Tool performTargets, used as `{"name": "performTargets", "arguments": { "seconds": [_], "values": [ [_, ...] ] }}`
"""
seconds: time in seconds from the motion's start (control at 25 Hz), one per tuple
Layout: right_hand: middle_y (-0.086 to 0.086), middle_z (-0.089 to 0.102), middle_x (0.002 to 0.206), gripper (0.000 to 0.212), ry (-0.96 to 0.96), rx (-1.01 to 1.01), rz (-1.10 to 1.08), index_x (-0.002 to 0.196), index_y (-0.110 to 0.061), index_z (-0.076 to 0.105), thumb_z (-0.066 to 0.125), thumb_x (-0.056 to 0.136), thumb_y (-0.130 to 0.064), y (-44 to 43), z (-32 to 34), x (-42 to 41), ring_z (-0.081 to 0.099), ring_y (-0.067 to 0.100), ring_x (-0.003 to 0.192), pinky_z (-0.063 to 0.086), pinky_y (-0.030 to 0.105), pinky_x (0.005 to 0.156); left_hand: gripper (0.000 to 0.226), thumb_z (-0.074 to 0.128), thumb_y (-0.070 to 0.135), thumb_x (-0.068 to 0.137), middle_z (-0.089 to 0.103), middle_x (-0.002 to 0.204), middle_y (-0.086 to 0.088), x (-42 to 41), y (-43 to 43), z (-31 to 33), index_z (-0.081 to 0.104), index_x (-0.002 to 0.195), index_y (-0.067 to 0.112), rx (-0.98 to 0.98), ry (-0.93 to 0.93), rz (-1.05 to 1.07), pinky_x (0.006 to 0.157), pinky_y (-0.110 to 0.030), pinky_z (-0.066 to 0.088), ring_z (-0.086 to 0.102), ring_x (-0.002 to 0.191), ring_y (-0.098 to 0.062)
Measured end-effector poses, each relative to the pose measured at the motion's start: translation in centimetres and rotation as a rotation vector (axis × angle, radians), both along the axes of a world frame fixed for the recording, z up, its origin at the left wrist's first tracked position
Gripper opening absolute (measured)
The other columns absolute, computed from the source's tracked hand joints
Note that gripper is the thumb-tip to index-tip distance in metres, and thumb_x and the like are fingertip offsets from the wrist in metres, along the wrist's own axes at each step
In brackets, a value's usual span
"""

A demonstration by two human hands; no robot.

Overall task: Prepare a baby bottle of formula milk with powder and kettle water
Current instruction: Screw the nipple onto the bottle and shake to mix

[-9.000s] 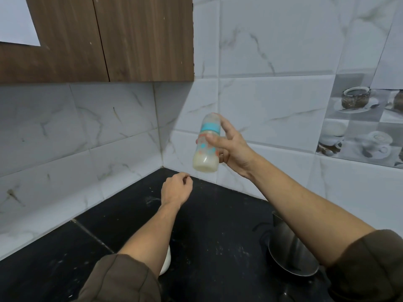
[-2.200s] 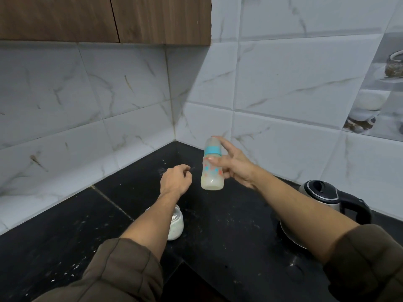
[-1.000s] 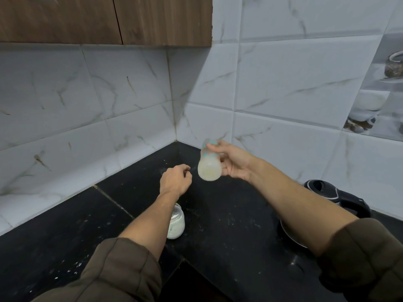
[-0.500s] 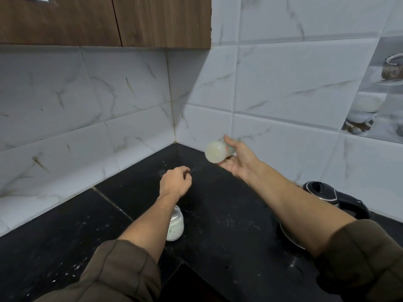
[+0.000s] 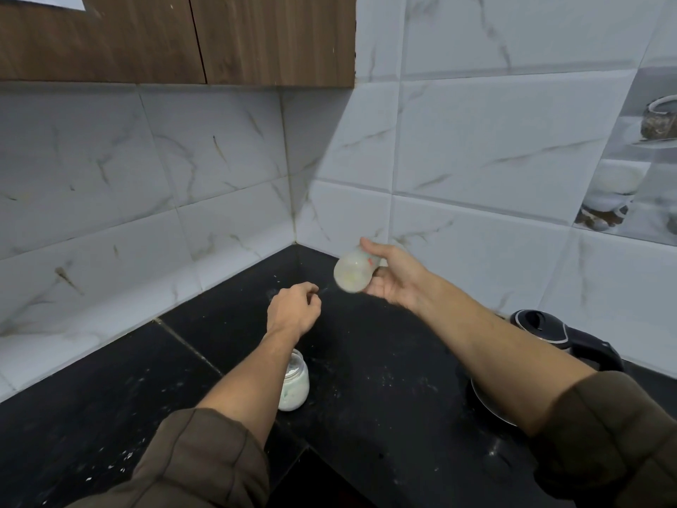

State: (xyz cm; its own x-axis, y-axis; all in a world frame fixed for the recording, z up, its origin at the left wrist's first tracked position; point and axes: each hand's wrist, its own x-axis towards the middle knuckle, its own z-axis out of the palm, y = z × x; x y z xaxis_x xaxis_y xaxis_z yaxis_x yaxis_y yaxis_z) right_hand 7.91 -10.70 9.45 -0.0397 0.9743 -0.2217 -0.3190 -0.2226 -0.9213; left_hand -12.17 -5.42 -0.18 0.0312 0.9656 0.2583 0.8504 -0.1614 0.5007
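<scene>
My right hand (image 5: 394, 278) grips the baby bottle (image 5: 354, 270) in the air above the black counter's corner. The bottle is tipped on its side, its milky base facing me, and it is motion-blurred. My left hand (image 5: 293, 311) hovers lower and to the left in a loose fist with nothing visible in it. Beneath my left forearm stands an open glass jar of white powder (image 5: 295, 384) on the counter. The steel kettle (image 5: 549, 333) with its black lid and handle sits at the right, partly behind my right arm.
The black stone counter (image 5: 384, 379) is speckled with spilled powder and runs into a corner of white marble tiles (image 5: 219, 185). A wooden wall cabinet (image 5: 183, 38) hangs over the left side. The counter's front edge is at the bottom centre.
The bottle has gone from upright to tipped sideways with its base toward me, then dropped slightly in my right hand. My left fist stays where it was.
</scene>
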Motion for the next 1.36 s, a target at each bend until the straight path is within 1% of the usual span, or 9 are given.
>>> {"name": "performTargets", "arguments": {
  "seconds": [0.12,0.24,0.36,0.56,0.76,0.92,0.96,1.16,1.36],
  "values": [
    [0.013,0.074,0.120,0.054,-0.197,0.128,0.204,0.141,-0.022,0.052,0.077,0.094,-0.026,-0.3,-0.3,0.0,0.079,0.027,0.090,0.065,0.038,0.064,0.034,0.055,0.030,0.103,0.077,0.118,0.001,0.0,-0.1,0.3,0.068,0.134,0.028,0.002,0.019,0.001,0.095,-0.038,0.053,0.069,0.111,-0.022],
    [0.015,0.068,0.135,0.059,0.052,0.192,-0.103,0.143,-0.022,0.049,0.079,0.093,-0.027,0.4,0.0,0.5,0.078,0.030,0.096,0.065,0.045,0.071,0.034,0.054,0.030,0.102,0.077,0.119,0.002,-0.3,0.1,0.1,0.069,0.134,0.028,0.003,0.004,0.004,0.096,-0.038,0.053,0.069,0.113,-0.023],
    [0.011,0.068,0.130,0.070,0.220,0.258,-0.285,0.151,-0.022,0.042,0.081,0.092,-0.026,1.2,0.0,0.9,0.078,0.029,0.096,0.065,0.047,0.075,0.034,0.054,0.031,0.102,0.078,0.117,0.003,-0.5,0.0,-0.2,0.070,0.132,0.029,-0.012,-0.002,0.014,0.097,-0.038,0.055,0.070,0.112,-0.023],
    [0.007,0.075,0.117,0.077,-0.137,0.363,0.112,0.154,-0.038,0.042,0.080,0.089,-0.017,-1.0,0.1,0.3,0.076,0.028,0.101,0.064,0.046,0.078,0.034,0.055,0.031,0.102,0.078,0.111,0.004,0.3,0.0,-0.2,0.070,0.132,0.030,-0.028,0.031,-0.028,0.090,-0.037,0.057,0.071,0.103,-0.021],
    [0.008,0.071,0.125,0.082,0.203,0.373,-0.292,0.157,-0.039,0.034,0.081,0.092,-0.021,0.5,1.1,0.1,0.077,0.030,0.103,0.064,0.047,0.082,0.034,0.055,0.032,0.101,0.078,0.116,0.003,0.3,-0.1,0.0,0.070,0.132,0.031,-0.001,0.014,-0.020,0.096,-0.038,0.056,0.070,0.110,-0.023],
    [0.009,0.074,0.119,0.084,-0.220,0.409,0.067,0.156,-0.041,0.038,0.082,0.089,-0.018,-0.7,0.6,-0.4,0.076,0.028,0.105,0.064,0.048,0.080,0.034,0.056,0.031,0.103,0.077,0.112,0.002,0.1,0.1,0.1,0.068,0.134,0.029,-0.016,0.031,-0.036,0.092,-0.039,0.058,0.071,0.103,-0.020],
    [0.009,0.075,0.118,0.084,-0.248,0.426,0.094,0.156,-0.041,0.038,0.083,0.089,-0.018,-0.9,0.3,-0.4,0.076,0.028,0.105,0.064,0.047,0.080,0.034,0.056,0.031,0.103,0.077,0.111,0.002,0.0,0.1,0.2,0.067,0.134,0.028,-0.013,0.032,-0.040,0.091,-0.039,0.058,0.071,0.101,-0.020],
    [0.010,0.069,0.130,0.082,0.187,0.362,-0.293,0.158,-0.038,0.034,0.080,0.093,-0.024,0.4,1.2,-0.6,0.078,0.030,0.101,0.064,0.045,0.077,0.035,0.054,0.031,0.102,0.078,0.115,0.002,-0.6,-0.1,0.5,0.069,0.133,0.030,0.007,0.018,-0.006,0.095,-0.039,0.055,0.070,0.110,-0.024],
    [-0.002,0.080,0.102,0.079,-0.323,0.439,0.158,0.154,-0.040,0.040,0.080,0.091,-0.015,-1.3,0.9,-0.4,0.077,0.024,0.099,0.064,0.050,0.082,0.034,0.053,0.031,0.103,0.077,0.112,0.003,-0.4,-0.1,0.3,0.069,0.133,0.030,-0.008,0.029,-0.033,0.088,-0.036,0.056,0.071,0.102,-0.019]
  ]
}}
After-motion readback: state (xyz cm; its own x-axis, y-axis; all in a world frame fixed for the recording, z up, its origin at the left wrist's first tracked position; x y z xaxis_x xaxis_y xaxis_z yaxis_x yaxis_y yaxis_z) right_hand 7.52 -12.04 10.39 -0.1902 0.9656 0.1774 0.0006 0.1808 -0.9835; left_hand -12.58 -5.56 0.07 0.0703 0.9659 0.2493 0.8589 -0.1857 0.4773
